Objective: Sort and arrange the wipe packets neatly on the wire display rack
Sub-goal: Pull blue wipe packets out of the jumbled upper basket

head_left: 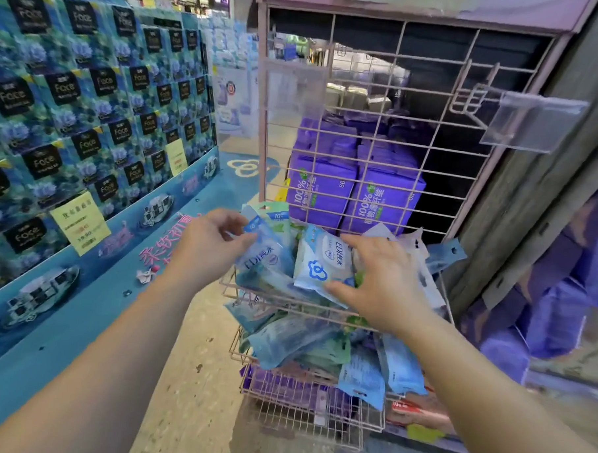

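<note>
A pink wire display rack (375, 103) stands in front of me with wire baskets at its foot. The upper basket (229, 288) holds a jumble of blue and white wipe packets. My left hand (207, 246) grips a blue packet (265, 249) at the basket's left side, thumb and fingers pinching its top edge. My right hand (384, 281) lies over a white packet with a blue cloud logo (323, 261), thumb under its lower edge and fingers on its top. The lower basket (240, 357) carries more blue and green packets lying askew.
Purple wipe packs (354, 191) are stacked behind the rack's grid. A clear plastic label holder (531, 123) juts out at upper right. A blue wall of tissue boxes (90, 114) fills the left. A bottom wire basket (303, 411) sits near the floor, with speckled floor between the displays.
</note>
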Tool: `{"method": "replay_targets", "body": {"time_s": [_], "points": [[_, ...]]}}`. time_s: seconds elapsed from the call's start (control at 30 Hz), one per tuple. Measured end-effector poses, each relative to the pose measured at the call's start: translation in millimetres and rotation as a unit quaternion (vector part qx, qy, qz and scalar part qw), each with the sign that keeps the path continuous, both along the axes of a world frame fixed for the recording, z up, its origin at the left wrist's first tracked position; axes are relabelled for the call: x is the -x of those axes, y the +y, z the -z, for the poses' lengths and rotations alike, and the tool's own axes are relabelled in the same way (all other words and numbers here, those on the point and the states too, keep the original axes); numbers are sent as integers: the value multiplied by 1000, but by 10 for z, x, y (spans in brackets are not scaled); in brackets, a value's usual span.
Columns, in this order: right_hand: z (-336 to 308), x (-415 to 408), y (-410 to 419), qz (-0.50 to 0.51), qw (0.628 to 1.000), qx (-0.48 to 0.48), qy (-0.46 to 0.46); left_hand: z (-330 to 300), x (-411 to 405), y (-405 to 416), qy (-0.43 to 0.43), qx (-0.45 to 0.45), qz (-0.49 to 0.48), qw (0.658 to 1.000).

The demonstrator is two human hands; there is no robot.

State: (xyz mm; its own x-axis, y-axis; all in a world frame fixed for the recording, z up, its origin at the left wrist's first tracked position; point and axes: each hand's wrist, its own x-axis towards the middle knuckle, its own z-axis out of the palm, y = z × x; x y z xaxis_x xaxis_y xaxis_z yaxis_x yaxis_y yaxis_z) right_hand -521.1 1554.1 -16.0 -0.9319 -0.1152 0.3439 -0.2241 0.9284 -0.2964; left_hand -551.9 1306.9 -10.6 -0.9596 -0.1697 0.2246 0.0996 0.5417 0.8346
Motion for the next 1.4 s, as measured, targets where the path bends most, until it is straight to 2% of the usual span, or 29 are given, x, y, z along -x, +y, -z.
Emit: {"method": "replay_targets", "body": {"time_s": [0.07, 0.1, 0.13, 0.2, 0.27, 0.3, 0.37, 0.43, 0.53, 0.6, 0.67, 0.73, 0.77, 0.83, 0.9, 0.93, 1.07, 1.17, 1.27, 1.4], "points": [[82, -26, -142, -5, 997, -65, -31, 22, -11, 103, -38, 0, 77, 996], [134, -5, -187, -1, 995, -94, -38, 26, -36, 203, -68, 50, 130, 988], [158, 26, -213, 4, 993, -110, -39, 14, -75, 327, -101, 137, 179, 969], [138, 102, -226, 7, 994, -106, -30, -3, -95, 569, -106, 315, 204, 921], [82, 152, -203, -6, 997, -72, -9, -86, -35, 738, -75, 353, 196, 912], [51, 165, -184, -10, 999, -49, 6, -119, 24, 777, -70, 326, 200, 921], [-12, 178, -161, -18, 1000, -11, 22, -177, 111, 824, -85, 210, 216, 950], [-67, 173, -141, -30, 999, 14, -11, -190, 140, 827, -107, 82, 212, 968], [-184, 114, -93, -57, 992, 80, -84, -238, 82, 765, -107, -20, 191, 976], [-277, 52, -48, -51, 987, 137, -63, -322, 10, 654, -94, -74, 187, 975], [-370, -5, -1, -23, 980, 195, -8, -445, -112, 516, -79, -124, 206, 967], [-461, -73, 27, -25, 955, 296, -2, -538, -270, 389, -57, -144, 251, 956], [-503, -120, 40, -38, 934, 354, -32, -548, -338, 324, -51, -147, 281, 947], [-555, -251, 75, -89, 869, 456, -169, -480, -486, 203, -61, -157, 340, 925], [-471, -397, 135, -140, 808, 469, -329, -285, -614, 115, -95, -164, 370, 910], [-364, -463, 176, -159, 786, 463, -379, -153, -673, 93, -117, -163, 377, 904], [386, -720, 297, -129, 734, 493, -448, 498, -856, 146, -261, -200, 411, 851], [937, -891, 357, -53, 716, 525, -457, 993, -908, 302, -369, -241, 357, 824], [1294, -930, 420, 33, 699, 572, -429, 1344, -904, 590, -429, -333, 275, 794], [1462, -736, 547, 125, 672, 639, -353, 1484, -794, 1122, -422, -382, 145, 809]]}}
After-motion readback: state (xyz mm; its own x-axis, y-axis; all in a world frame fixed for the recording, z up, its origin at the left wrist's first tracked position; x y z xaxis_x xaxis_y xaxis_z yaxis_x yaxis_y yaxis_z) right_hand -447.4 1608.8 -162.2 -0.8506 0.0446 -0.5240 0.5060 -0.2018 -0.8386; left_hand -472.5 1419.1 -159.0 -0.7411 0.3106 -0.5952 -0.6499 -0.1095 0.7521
